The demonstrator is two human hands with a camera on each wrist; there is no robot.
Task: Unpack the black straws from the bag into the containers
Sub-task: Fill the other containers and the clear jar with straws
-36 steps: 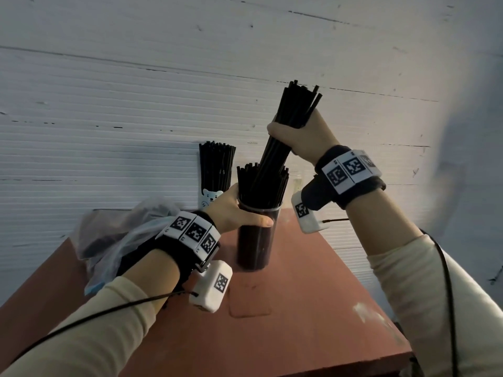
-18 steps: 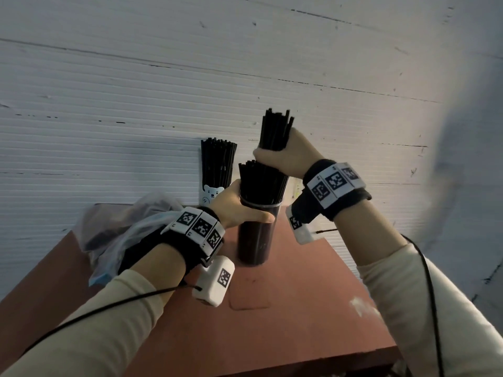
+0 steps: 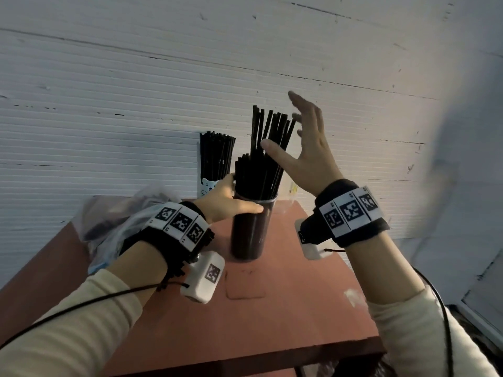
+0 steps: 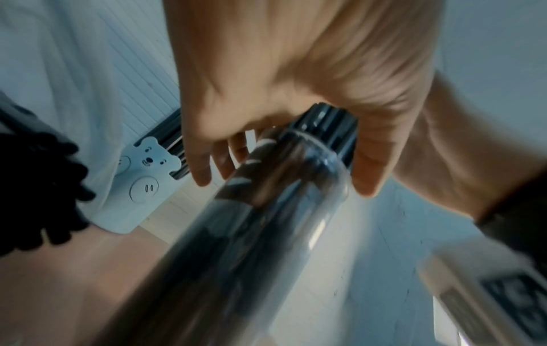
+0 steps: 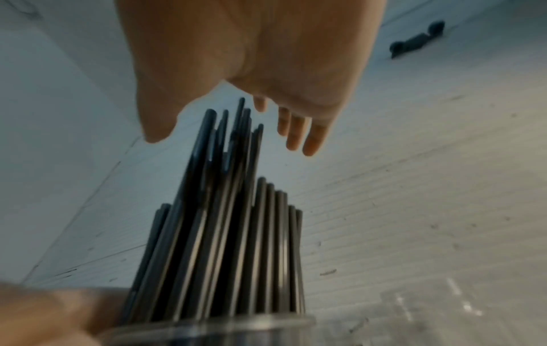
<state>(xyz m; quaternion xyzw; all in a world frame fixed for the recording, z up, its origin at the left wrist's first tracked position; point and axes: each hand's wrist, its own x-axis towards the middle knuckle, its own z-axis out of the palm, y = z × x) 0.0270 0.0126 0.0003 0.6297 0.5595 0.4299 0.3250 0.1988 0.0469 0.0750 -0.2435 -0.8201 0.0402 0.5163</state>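
Note:
A tall clear container (image 3: 251, 229) full of black straws (image 3: 261, 170) stands on the reddish table (image 3: 272, 308). My left hand (image 3: 231, 202) grips it just under the rim, thumb in front; in the left wrist view the left hand (image 4: 275, 168) wraps the clear container (image 4: 260, 210). A bundle of straws (image 3: 272, 129) stands taller than the others. My right hand (image 3: 302, 148) hovers beside that bundle with fingers spread, holding nothing. In the right wrist view the right hand (image 5: 236, 131) is open above the straws (image 5: 231, 210). A crumpled plastic bag (image 3: 117, 221) lies at left.
A second cup with a bear face (image 3: 209, 186), also full of black straws, stands against the white ribbed wall (image 3: 109, 104) behind the clear container. The table's front edge (image 3: 245, 360) and right edge are close. Cables run from both wrist cameras.
My right hand pushed the bundle of straws down into the clear container, then let go and spread its fingers. The left hand kept its hold on the container.

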